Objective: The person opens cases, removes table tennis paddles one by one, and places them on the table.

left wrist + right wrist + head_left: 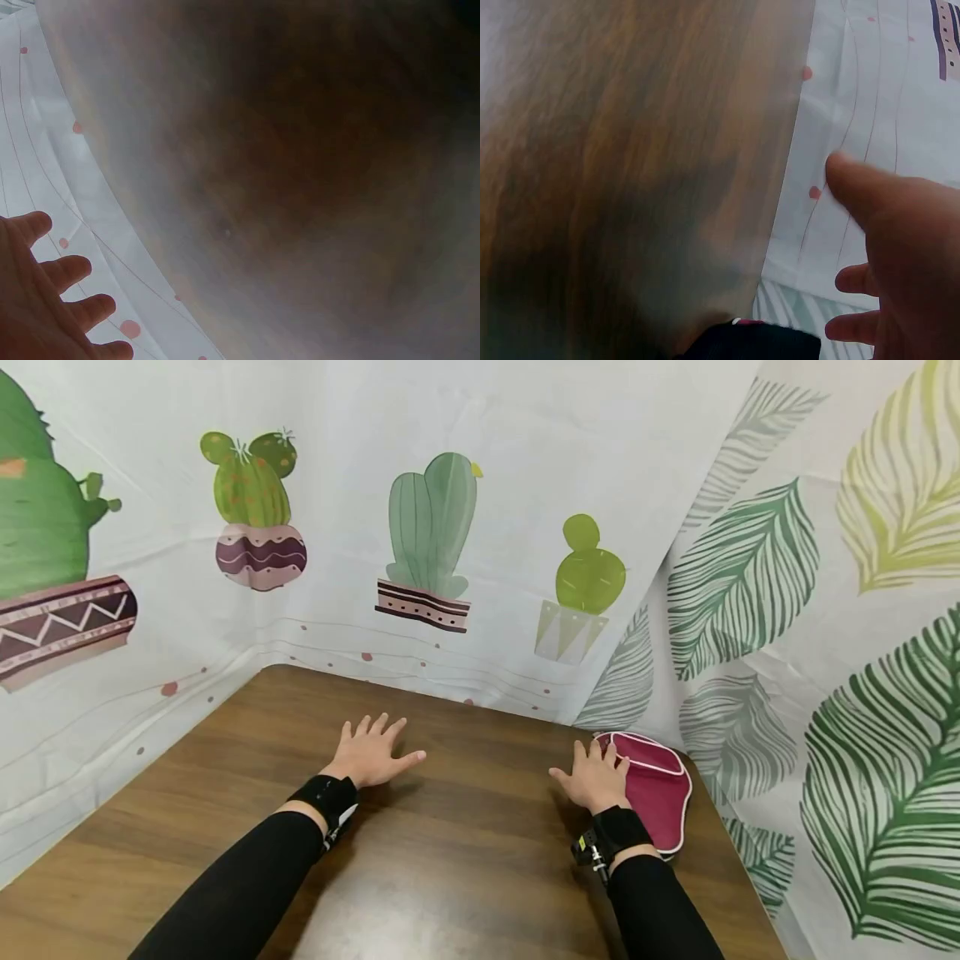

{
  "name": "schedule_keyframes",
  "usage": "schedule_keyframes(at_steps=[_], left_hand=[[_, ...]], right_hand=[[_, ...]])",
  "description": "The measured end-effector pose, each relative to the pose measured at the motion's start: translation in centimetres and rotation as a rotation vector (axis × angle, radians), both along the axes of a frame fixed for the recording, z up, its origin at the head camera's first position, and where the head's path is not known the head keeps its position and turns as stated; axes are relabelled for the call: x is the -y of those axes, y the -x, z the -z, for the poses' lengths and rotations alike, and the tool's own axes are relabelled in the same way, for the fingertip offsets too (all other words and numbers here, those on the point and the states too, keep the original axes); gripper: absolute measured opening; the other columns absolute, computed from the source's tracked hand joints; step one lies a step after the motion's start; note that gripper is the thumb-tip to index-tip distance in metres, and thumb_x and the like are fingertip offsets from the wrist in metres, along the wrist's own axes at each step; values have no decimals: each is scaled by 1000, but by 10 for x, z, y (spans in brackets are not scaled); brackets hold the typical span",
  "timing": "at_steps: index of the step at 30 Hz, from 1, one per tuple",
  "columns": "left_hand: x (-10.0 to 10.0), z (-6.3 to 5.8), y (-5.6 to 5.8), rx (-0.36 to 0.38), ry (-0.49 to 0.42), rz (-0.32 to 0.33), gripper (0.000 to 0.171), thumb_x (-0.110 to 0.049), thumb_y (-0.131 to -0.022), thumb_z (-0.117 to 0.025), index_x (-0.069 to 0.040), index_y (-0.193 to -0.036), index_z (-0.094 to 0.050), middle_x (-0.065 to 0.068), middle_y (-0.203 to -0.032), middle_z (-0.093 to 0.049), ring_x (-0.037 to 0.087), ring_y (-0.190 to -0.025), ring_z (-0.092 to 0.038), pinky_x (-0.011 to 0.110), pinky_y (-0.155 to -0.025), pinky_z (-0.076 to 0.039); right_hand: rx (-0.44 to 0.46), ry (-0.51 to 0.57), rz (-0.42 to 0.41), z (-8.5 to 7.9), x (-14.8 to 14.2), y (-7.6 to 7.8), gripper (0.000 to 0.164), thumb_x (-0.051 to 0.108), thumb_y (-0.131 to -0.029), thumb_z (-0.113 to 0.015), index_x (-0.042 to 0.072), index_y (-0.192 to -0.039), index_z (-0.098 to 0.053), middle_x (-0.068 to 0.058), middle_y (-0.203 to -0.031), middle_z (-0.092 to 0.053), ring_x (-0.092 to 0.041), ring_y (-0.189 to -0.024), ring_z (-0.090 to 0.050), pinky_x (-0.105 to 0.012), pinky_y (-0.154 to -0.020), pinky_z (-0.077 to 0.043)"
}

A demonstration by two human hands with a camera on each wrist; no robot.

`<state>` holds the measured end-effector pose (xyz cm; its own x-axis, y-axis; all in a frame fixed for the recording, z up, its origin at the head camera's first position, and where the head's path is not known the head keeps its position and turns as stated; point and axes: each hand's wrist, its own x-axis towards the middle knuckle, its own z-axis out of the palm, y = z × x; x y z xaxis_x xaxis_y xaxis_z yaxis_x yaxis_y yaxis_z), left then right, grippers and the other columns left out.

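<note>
1. Two black sleeves reach forward from the desk's near edge, each with a wrist strap.
2. The left hand lies flat on the desk near its middle, fingers spread and straight, grip apart, holding nothing. The left wrist view shows its fingers fanned toward the cloth.
3. The right hand rests by the desk's right edge, fingers straight, grip apart; its fingertips touch the near-left rim of the pouch.
4. The pouch, magenta with white piping, sits at the far right corner, right up against the leaf cloth.
5. The cactus cloth hangs along the far and left edges.
6. Risk, as I judge it: the pouch lies close to the right edge, so a flat-fingered push could slide it off or into the cloth. Straight fingers give no hold, and a soft pouch may fold or slip if lifted by its rim.
</note>
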<state>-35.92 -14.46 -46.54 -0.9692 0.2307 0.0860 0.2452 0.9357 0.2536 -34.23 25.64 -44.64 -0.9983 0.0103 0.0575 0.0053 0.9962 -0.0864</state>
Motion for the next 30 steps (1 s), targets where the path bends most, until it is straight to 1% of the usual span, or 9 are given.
schedule_keyframes(at_steps=[5, 14, 18, 20, 24, 27, 30], left_hand=[[2, 0, 0, -13, -1, -6, 96, -84, -89, -31, -19, -159, -31, 21, -162, -28, 50, -148, -22, 72, -115, -6], [0, 0, -2, 0, -15, -1, 93, -81, -90, -34, -19, -159, -32, 22, -162, -27, 51, -148, -21, 73, -114, -6], [0, 0, -3, 2, -9, -5, 93, -82, -90, -33, -19, -159, -32, 21, -162, -27, 50, -148, -21, 73, -114, -6], [0, -1, -3, 2, -4, -3, 93, -81, -90, -34, -18, -159, -32, 22, -162, -27, 51, -148, -21, 73, -114, -6], [0, 0, -5, 13, -2, 7, 92, -80, -91, -36, -18, -159, -31, 23, -162, -26, 52, -147, -21, 74, -114, -6], [3, 2, -4, 29, 2, 11, 91, -78, -91, -38, -18, -159, -29, 23, -163, -24, 52, -147, -21, 74, -114, -6], [5, 3, -3, 46, 11, 7, 92, -79, -91, -38, -19, -160, -27, 23, -163, -23, 51, -148, -20, 73, -114, -5]], right_hand=[[7, 5, 3, 2, -9, 0, 84, 55, -93, -60, 2, -154, -35, -31, -157, -28, -57, -146, -13, -76, -111, -9], [41, 10, 21, 7, -24, -3, 85, 50, -93, -64, 2, -155, -32, -28, -160, -23, -55, -148, -8, -76, -111, -5], [52, 1, 17, 9, -26, -4, 81, 43, -92, -67, 2, -154, -35, -27, -160, -24, -54, -148, -6, -79, -109, -8], [54, -12, 14, 11, -27, -5, 75, 37, -93, -68, 3, -152, -39, -27, -158, -28, -54, -149, -5, -79, -108, -12], [42, -38, -11, 16, -29, -8, 59, 20, -93, -65, 3, -146, -49, -24, -153, -39, -53, -149, -5, -75, -106, -27], [10, -68, -51, 18, -32, -9, 50, 10, -90, -64, 2, -139, -57, -22, -149, -45, -55, -148, -9, -69, -100, -39], [-20, -101, -85, 20, -34, -7, 46, 6, -87, -66, 3, -132, -63, -21, -145, -49, -56, -146, -13, -65, -92, -47]])
